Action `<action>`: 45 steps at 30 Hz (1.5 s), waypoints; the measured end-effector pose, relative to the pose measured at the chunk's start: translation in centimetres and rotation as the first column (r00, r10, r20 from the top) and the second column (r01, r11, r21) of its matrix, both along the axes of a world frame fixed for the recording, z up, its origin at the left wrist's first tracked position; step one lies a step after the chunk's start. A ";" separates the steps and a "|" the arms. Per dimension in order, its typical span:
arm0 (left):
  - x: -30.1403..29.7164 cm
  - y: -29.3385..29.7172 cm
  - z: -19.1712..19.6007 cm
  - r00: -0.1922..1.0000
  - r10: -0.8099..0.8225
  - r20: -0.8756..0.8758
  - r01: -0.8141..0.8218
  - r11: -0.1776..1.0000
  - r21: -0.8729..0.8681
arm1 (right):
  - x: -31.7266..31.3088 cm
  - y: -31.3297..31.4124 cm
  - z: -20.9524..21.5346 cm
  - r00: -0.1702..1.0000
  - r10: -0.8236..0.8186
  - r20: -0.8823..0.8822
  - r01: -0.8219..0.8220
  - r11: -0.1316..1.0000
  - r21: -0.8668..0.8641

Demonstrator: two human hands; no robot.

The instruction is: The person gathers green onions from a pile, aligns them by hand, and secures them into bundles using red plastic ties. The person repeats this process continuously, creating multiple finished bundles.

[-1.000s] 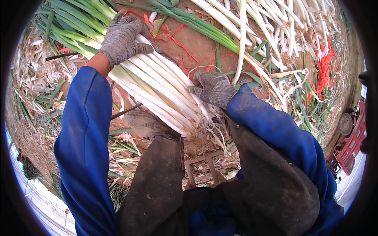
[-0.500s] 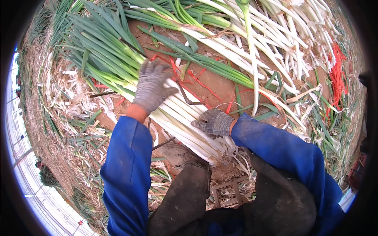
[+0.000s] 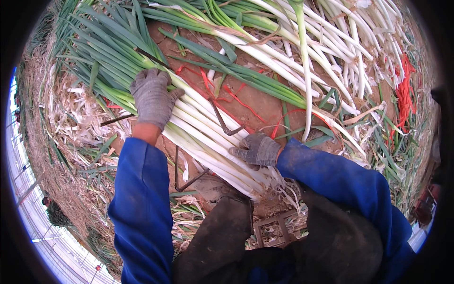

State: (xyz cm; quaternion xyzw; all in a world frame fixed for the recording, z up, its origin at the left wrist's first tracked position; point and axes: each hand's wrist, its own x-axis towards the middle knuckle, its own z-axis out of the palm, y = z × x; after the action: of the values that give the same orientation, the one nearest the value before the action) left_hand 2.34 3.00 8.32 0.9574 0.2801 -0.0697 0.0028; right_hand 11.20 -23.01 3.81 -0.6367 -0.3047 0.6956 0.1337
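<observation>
A bundle of long green onions (image 3: pixel 203 128) lies slantwise in front of me, dark leaves (image 3: pixel 101 52) at the upper left and white root ends near my knees. My left hand (image 3: pixel 153 97), in a grey knit glove, rests on the bundle where white turns to green, its thumb spread from the fingers. Near the root ends, my gloved right hand (image 3: pixel 259 149) grips the far side of the white stems, thumb across them; its fingertips are partly hidden. Bent metal rods (image 3: pixel 222 118) of a low frame stick out on both sides of the bundle.
More green onions (image 3: pixel 279 61) are heaped at the back, roots to the right. Red plastic strips lie on the soil, with a red tangle (image 3: pixel 405 94) at the far right. Dry peelings (image 3: pixel 80 102) litter the left. Between my legs stands a rusty metal frame (image 3: pixel 276 229).
My left hand has slid left along the bundle toward the leaves. The leaf end has shifted slightly left. My right hand stays at nearly the same spot.
</observation>
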 end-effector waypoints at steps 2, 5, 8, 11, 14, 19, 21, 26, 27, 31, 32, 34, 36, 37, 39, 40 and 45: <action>1.2 0.6 -0.1 0.999 0.029 -0.042 -0.031 0.997 -0.065 | 0.1 0.6 1.2 0.999 -0.018 0.039 0.019 0.999 -0.026; 1.1 0.8 -0.2 0.997 0.050 -0.053 -0.053 0.996 -0.066 | -0.8 0.1 -1.8 0.995 0.060 0.085 -0.071 0.988 0.134; 0.6 0.5 -0.3 0.995 0.040 -0.088 -0.044 0.998 -0.036 | 0.5 0.1 1.1 0.992 0.001 -0.126 -0.008 0.998 -0.058; -0.2 1.2 -0.3 0.998 0.061 0.034 -0.058 0.994 -0.096 | 1.8 -2.8 -0.6 0.869 -0.304 0.390 0.053 0.841 0.538; -0.2 -0.5 -1.5 0.990 0.071 0.123 -0.065 0.996 -0.054 | 7.9 -3.7 2.4 0.548 -0.750 0.370 0.415 0.628 0.658; -3.0 -0.6 -3.1 0.939 -0.044 0.341 0.051 0.999 -0.011 | 14.3 -3.7 0.0 0.452 -0.685 0.572 0.339 0.725 0.600; -3.6 -1.3 -3.0 0.928 -0.058 0.367 0.085 0.995 -0.056 | 14.4 -2.7 -0.3 0.329 -0.606 0.724 0.194 0.794 0.576; -4.3 -4.1 -2.4 0.920 -0.029 0.392 0.086 0.988 -0.128 | 15.9 -1.2 -0.1 0.515 -0.500 0.696 0.268 0.865 0.423; -4.1 -4.5 -2.0 0.930 -0.022 0.367 0.071 0.990 -0.118 | 16.0 -1.3 -0.7 0.463 -0.488 0.739 0.156 0.866 0.475; -5.0 -4.1 -2.6 0.954 0.007 0.300 0.060 0.975 -0.212 | 15.1 -0.8 -3.4 0.391 -0.251 0.886 -0.093 0.946 0.309; -4.9 -4.1 -2.9 0.953 0.014 0.303 0.060 0.970 -0.234 | 15.4 -0.6 -2.7 0.394 -0.131 0.910 -0.138 0.970 0.199; -4.6 -4.0 -3.1 0.955 0.028 0.296 0.049 0.967 -0.250 | 16.3 -0.5 -2.4 0.462 -0.144 0.875 -0.062 0.979 0.193; -4.8 -3.9 -3.1 0.954 0.036 0.297 0.043 0.966 -0.257 | 16.2 -0.3 -1.7 0.533 -0.154 0.832 -0.026 0.980 0.198; -5.0 -3.8 -3.0 0.951 0.036 0.308 0.046 0.966 -0.255 | 16.5 -0.3 -1.3 0.563 -0.156 0.811 -0.028 0.978 0.208; -5.2 -4.0 -2.6 0.943 0.035 0.332 0.056 0.963 -0.262 | 17.1 -1.1 0.7 0.603 -0.152 0.783 0.000 0.982 0.190; -5.4 -4.3 -2.3 0.909 0.095 0.406 0.036 0.952 -0.304 | 18.0 -2.8 -0.7 0.597 -0.313 0.739 0.035 0.930 0.366; -3.6 -6.3 2.8 0.731 0.146 0.666 0.082 0.951 -0.298 | 20.3 -9.3 4.9 0.493 -0.529 0.691 0.213 0.843 0.494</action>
State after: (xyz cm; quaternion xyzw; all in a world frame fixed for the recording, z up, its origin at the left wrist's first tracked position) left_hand -1.26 -3.25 11.08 0.8984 0.2616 0.2432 0.2554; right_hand 31.52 -32.33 8.68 -0.8977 -0.2999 0.2174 0.2386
